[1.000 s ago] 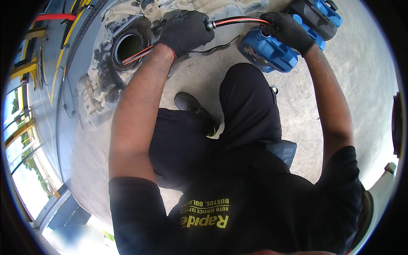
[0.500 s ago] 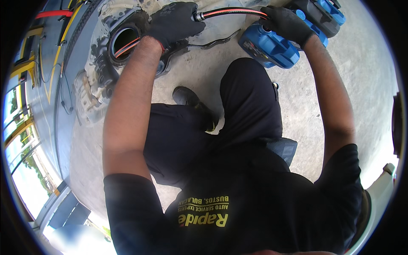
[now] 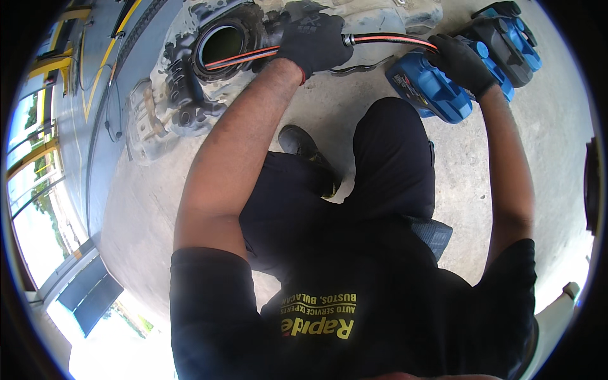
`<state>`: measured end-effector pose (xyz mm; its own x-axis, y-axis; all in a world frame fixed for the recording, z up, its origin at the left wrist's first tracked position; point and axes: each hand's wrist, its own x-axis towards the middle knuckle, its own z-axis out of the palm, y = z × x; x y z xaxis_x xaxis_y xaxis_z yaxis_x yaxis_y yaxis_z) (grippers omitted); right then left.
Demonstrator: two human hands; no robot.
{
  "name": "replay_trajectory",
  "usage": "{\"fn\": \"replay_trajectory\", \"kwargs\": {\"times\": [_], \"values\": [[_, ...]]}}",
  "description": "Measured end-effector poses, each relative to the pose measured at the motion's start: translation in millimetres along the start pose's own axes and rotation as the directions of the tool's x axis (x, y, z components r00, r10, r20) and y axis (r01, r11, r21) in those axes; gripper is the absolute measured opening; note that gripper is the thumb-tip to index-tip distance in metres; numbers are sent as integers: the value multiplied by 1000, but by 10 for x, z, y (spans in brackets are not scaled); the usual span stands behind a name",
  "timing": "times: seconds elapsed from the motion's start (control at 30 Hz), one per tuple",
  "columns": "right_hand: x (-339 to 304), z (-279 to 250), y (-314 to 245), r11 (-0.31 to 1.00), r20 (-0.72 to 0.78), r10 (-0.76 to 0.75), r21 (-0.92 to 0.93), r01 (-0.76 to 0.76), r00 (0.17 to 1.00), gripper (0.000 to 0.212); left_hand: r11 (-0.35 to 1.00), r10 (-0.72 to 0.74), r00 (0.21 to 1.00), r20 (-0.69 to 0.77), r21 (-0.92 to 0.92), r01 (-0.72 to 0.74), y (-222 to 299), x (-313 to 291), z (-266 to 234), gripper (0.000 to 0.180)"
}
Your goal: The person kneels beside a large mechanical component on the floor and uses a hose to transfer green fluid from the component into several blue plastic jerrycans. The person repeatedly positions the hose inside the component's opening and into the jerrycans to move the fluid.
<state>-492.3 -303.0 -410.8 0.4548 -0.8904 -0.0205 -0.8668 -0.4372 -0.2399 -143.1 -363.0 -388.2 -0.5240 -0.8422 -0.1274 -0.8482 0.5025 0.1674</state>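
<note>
My left hand point(image 3: 311, 43), in a black glove, is closed around a black hose point(image 3: 392, 38) with a red-orange stripe. A metal clamp point(image 3: 348, 40) sits on the hose just right of that hand. Leftward, the hose runs into the round, dark-rimmed opening point(image 3: 223, 45) of a dirty, pale tank-like part point(image 3: 144, 117) on the floor. My right hand point(image 3: 464, 64), also gloved, grips the hose's other end above a blue jug point(image 3: 430, 92). The glove hides the jug's mouth, so I cannot tell whether the hose goes inside. The jug stands tilted.
More blue jugs point(image 3: 527, 47) and a dark grey jug point(image 3: 506, 54) stand beyond my right hand. Concrete floor point(image 3: 468, 164) lies around my knees and boot point(image 3: 297, 140). At the left are yellow metal frames point(image 3: 54, 66) and a thin hanging cable point(image 3: 114, 107).
The whole scene has shifted rightward in the picture. My left hand is slightly farther from the opening and nearer my right hand, with more hose showing beside the opening. Both hands keep their grip.
</note>
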Motion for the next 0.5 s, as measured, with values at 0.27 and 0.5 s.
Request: {"fn": "replay_trajectory", "kwargs": {"times": [0.27, 0.5], "values": [[-114, -43, -79, 993, -91, 20, 122, -9, 996, 25, 993, -1, 998, 61, -117, 8, 119, -59, -55, 26], [-40, -141, -171, 988, -4, 37, 149, -36, 999, 22, 993, 18, 1000, -1, -120, -18, 82, -89, 16, 33]]}}
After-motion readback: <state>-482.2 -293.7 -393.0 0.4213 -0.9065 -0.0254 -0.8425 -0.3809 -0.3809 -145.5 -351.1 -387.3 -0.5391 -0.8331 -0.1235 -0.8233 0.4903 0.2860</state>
